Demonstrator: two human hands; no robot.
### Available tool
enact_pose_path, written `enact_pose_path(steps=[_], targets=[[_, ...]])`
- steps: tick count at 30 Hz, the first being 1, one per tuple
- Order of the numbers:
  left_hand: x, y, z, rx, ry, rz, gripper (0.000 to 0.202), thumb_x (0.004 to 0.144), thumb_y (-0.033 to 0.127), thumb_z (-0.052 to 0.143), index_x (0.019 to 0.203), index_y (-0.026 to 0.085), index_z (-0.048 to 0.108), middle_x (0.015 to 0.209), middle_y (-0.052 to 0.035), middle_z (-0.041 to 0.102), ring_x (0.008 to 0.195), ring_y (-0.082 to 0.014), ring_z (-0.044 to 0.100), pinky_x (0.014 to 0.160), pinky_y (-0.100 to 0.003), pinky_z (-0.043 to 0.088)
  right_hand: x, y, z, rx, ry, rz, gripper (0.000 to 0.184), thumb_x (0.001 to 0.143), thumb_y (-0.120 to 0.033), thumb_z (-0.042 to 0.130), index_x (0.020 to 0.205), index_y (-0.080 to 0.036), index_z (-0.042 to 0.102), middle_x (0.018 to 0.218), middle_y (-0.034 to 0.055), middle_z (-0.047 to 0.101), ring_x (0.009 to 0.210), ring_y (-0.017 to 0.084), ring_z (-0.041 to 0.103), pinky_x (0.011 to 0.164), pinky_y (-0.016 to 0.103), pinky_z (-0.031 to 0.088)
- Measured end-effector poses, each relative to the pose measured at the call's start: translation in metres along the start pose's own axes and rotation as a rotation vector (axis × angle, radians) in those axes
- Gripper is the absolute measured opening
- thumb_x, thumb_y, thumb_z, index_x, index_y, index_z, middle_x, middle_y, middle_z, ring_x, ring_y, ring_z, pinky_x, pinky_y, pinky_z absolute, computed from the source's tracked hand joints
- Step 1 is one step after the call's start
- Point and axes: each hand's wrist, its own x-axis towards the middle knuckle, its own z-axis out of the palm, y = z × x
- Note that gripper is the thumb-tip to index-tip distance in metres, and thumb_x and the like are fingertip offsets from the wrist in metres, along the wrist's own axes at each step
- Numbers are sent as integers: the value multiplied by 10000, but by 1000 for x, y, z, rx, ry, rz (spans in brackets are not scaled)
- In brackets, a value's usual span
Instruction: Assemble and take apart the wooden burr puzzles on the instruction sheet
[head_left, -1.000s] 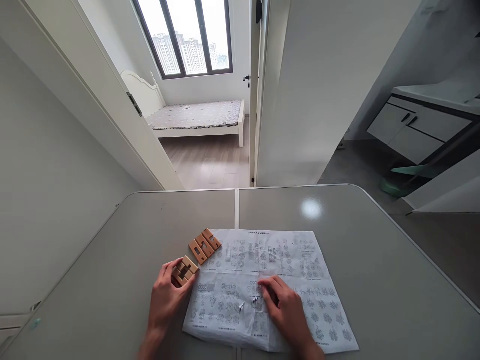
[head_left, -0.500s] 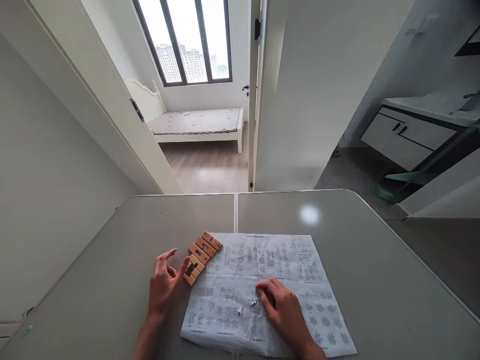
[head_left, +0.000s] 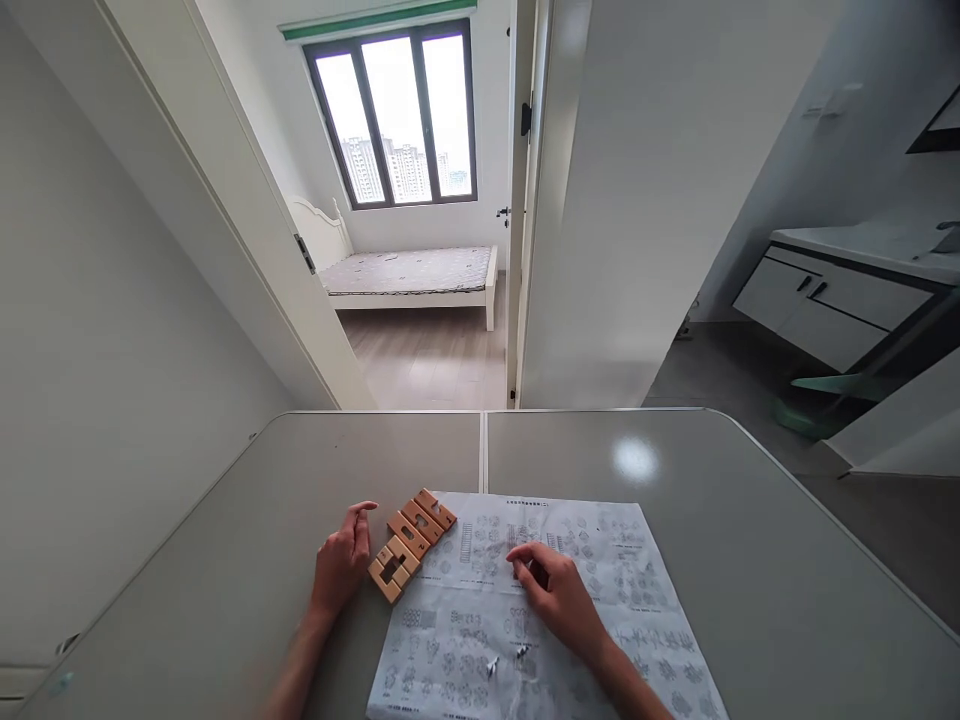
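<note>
in the lower left of the frame, a row of flat light-brown wooden puzzle pieces (head_left: 409, 540) lies slanting across the left edge of a large creased white paper sheet (head_left: 457, 600) printed with rows of small grey diagrams. the nearest is a squarish wooden block (head_left: 385, 581) with a jagged opening in its middle, touching the slotted pieces behind it.

the left hand (head_left: 343, 560) rests just beside the block, apart from it, fingers loosely stretched toward the top of the frame, with nothing in its hold. the right hand (head_left: 553, 590), right of the lower centre, is over the sheet with fingers curled and thumb near the forefinger; whether anything sits inside that curl, i cannot tell.

two small pale bits (head_left: 492, 667) at the bottom centre are too small to make out. under everything is a glossy grey tabletop (head_left: 750, 560)
</note>
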Motion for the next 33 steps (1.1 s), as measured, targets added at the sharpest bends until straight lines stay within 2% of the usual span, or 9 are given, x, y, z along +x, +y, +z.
enact_pose_path(steps=[6, 10, 15, 26, 33], targets=[[-11, 1, -4, -147, 54, -26, 392, 974, 473, 363, 1136, 220, 614, 525, 56, 559, 446, -181, 566, 530, -252, 394, -6, 0, 2, -67, -18, -49, 254, 990, -340, 508, 956, -211, 724, 803, 27, 695, 687, 172, 621, 658, 250, 455], [-13, 5, -4, -171, 73, -41, 400, 959, 516, 390, 1122, 228, 614, 564, 46, 609, 490, -184, 614, 542, -247, 431, -7, -3, 3, -91, -14, -71, 241, 988, -313, 503, 963, -218, 723, 839, 33, 713, 715, 177, 646, 677, 249, 464], [-16, 4, -3, -199, 44, -49, 423, 978, 521, 358, 1155, 235, 614, 608, 24, 658, 563, -201, 677, 567, -250, 473, -7, -4, 4, -85, -6, -77, 243, 986, -306, 505, 961, -213, 729, 848, 44, 726, 740, 186, 665, 694, 251, 480], [-18, 7, -5, -183, 41, -33, 467, 983, 576, 365, 1146, 223, 624, 559, 23, 627, 538, -218, 665, 559, -264, 472, -5, -2, 5, -73, -4, -100, 247, 983, -306, 508, 951, -200, 728, 851, 52, 731, 740, 185, 668, 688, 257, 485], [-16, 9, -6, -199, 41, -28, 466, 976, 578, 365, 1156, 228, 614, 595, 17, 663, 564, -228, 689, 558, -275, 475, -4, -1, 5, -117, -11, -105, 250, 976, -312, 503, 946, -209, 728, 824, 44, 725, 714, 186, 664, 671, 257, 475]])
